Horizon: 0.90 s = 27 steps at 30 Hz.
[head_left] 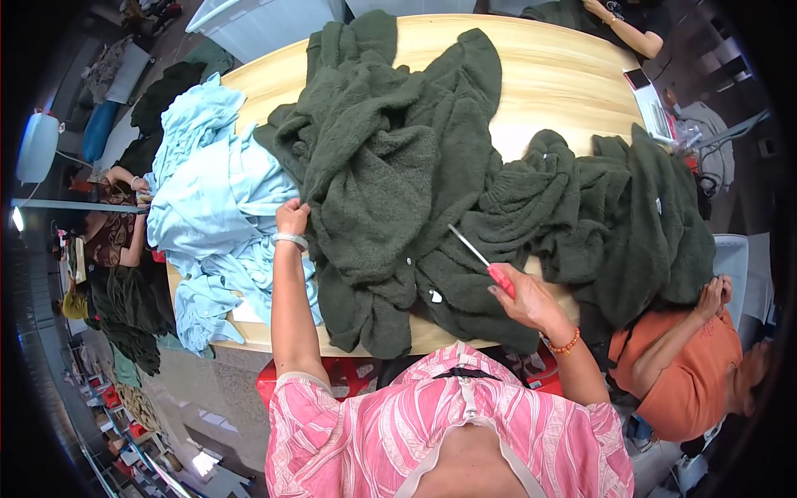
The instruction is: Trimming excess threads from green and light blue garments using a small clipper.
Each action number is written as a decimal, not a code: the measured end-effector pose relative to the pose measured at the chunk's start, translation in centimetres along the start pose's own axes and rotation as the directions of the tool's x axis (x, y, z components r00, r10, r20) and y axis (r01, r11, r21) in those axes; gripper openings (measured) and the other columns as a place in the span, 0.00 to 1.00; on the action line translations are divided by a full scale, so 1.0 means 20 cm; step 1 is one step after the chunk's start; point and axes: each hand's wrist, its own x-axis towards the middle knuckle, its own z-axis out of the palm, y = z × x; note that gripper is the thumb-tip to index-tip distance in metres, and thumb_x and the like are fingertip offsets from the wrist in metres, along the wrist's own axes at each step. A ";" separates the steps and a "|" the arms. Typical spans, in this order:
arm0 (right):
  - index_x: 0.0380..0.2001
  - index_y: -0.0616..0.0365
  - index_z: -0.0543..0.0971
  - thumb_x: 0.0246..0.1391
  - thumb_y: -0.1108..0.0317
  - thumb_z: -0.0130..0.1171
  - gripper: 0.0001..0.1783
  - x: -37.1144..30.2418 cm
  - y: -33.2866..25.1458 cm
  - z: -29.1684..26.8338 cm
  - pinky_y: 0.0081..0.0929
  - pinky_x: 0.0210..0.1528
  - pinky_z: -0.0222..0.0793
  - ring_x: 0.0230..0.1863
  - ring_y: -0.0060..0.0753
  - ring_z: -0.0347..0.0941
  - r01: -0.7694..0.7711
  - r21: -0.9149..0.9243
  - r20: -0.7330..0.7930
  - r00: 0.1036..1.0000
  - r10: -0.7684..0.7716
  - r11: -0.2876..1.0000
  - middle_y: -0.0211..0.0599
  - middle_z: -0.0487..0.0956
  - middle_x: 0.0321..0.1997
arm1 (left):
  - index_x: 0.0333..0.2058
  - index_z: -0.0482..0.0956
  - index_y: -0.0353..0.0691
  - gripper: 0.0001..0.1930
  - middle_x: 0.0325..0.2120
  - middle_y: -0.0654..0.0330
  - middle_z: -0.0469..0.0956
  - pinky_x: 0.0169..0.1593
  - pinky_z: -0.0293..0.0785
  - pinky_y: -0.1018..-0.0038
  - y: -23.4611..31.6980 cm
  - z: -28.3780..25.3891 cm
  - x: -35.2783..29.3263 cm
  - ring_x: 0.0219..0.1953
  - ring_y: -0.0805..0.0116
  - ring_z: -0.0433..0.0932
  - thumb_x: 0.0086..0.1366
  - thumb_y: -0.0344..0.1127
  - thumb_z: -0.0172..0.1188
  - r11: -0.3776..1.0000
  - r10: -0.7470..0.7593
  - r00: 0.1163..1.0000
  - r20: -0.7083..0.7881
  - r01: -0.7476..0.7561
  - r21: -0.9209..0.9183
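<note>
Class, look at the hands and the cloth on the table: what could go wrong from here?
The red-handled tool in the right hand has its metal tip close over the dark green cloth, so it might snag or nick the fabric. The left hand is where that cloth meets the light blue cloth, so a pull might drag both.

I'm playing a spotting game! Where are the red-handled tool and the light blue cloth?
Red-handled tool [501, 277]: head view, on its handle.
Light blue cloth [220, 184]: head view, on the pile's middle.
</note>
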 end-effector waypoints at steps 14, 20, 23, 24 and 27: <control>0.55 0.51 0.69 0.54 0.58 0.56 0.25 0.22 -0.18 -0.16 0.45 0.45 0.68 0.43 0.51 0.74 0.200 0.109 0.004 0.980 -0.201 0.974 0.49 0.77 0.40 | 0.31 0.76 0.38 0.10 0.23 0.54 0.72 0.32 0.67 0.66 1.47 0.57 -1.17 0.25 0.54 0.71 0.47 0.26 0.63 0.385 0.781 -0.041 0.623 -0.754 -0.533; 0.59 0.51 0.66 0.59 0.58 0.51 0.26 0.12 0.29 -0.80 0.40 0.55 0.62 0.53 0.44 0.68 0.503 0.655 -0.318 0.860 -0.398 0.564 0.44 0.71 0.52 | 0.31 0.76 0.36 0.15 0.37 0.48 0.74 0.56 0.60 0.47 1.52 0.87 -1.26 0.46 0.41 0.69 0.39 0.23 0.60 0.180 0.776 -0.142 0.615 -0.884 -0.431; 0.61 0.52 0.65 0.61 0.58 0.49 0.26 -0.09 0.57 -1.04 0.38 0.61 0.59 0.58 0.41 0.65 0.645 0.739 -0.504 0.721 -0.476 0.195 0.42 0.67 0.58 | 0.27 0.71 0.34 0.13 0.34 0.48 0.70 0.56 0.61 0.47 1.69 1.11 -1.30 0.47 0.41 0.68 0.38 0.20 0.58 0.144 0.842 -0.119 0.526 -0.890 -0.433; 0.62 0.52 0.65 0.62 0.57 0.48 0.26 -0.14 0.63 -1.09 0.37 0.63 0.58 0.59 0.40 0.64 0.673 0.737 -0.566 0.664 -0.488 0.060 0.41 0.66 0.60 | 0.26 0.69 0.34 0.13 0.33 0.49 0.69 0.56 0.61 0.48 1.74 1.20 -1.31 0.47 0.41 0.68 0.38 0.18 0.57 0.156 0.856 -0.109 0.505 -0.878 -0.453; 0.64 0.52 0.63 0.65 0.57 0.46 0.26 -0.26 0.81 -1.18 0.34 0.68 0.55 0.64 0.37 0.61 0.653 0.673 -0.725 0.488 -0.485 -0.349 0.39 0.63 0.66 | 0.28 0.69 0.34 0.14 0.33 0.50 0.68 0.53 0.65 0.55 1.95 1.53 -1.44 0.48 0.42 0.69 0.39 0.16 0.56 0.054 0.896 -0.203 0.394 -0.833 -0.551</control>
